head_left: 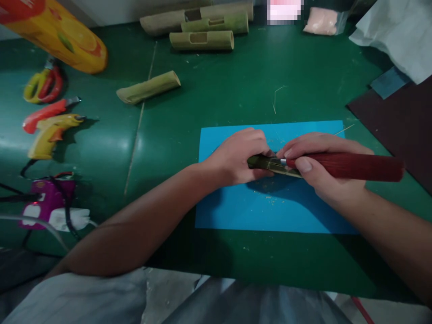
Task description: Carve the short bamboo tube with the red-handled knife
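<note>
My left hand [248,155] is closed around a dark green piece of bamboo [278,167], held low over a blue sheet [229,211]. In my right hand [329,164] is a carving tool with a thick red wooden handle [357,166] and a metal collar. Its collar end points left and meets the bamboo; the blade's shape cannot be made out. The right fingers also reach over the bamboo's far side, close to the left fingertips. Small pale shavings [270,199] are scattered on the sheet beneath.
Bamboo tubes with cut openings [202,40] lie at the back, a plain bamboo piece [148,87] nearer. At left are an orange bottle [74,40], scissors [43,85], a red-handled cutter [45,115], a yellow glue gun [52,135] and a purple power strip [50,198] with cables.
</note>
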Demonstrator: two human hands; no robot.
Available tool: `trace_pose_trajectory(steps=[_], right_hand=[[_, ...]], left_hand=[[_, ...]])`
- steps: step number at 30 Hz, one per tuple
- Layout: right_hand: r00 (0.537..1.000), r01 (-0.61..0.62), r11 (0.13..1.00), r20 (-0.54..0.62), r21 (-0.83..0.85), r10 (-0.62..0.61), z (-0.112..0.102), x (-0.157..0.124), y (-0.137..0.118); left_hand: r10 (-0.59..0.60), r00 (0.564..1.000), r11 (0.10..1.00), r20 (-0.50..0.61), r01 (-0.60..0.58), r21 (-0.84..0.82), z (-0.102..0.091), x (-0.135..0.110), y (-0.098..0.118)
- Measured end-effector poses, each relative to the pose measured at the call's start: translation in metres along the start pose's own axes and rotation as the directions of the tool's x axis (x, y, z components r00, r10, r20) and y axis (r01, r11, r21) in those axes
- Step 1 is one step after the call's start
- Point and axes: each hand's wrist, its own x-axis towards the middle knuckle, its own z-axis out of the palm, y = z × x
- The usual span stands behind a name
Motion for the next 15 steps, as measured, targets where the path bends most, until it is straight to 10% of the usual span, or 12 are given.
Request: trace_pose_trajectory(steps=[15], right_hand=[[1.0,0.017,1.0,0.02,-0.003,-0.017,-0.0009,0.0014,-0.003]], left_hand=[[0.021,1.0,1.0,0.005,-0.021,-0.007,0.0003,0.0005,-0.0002]])
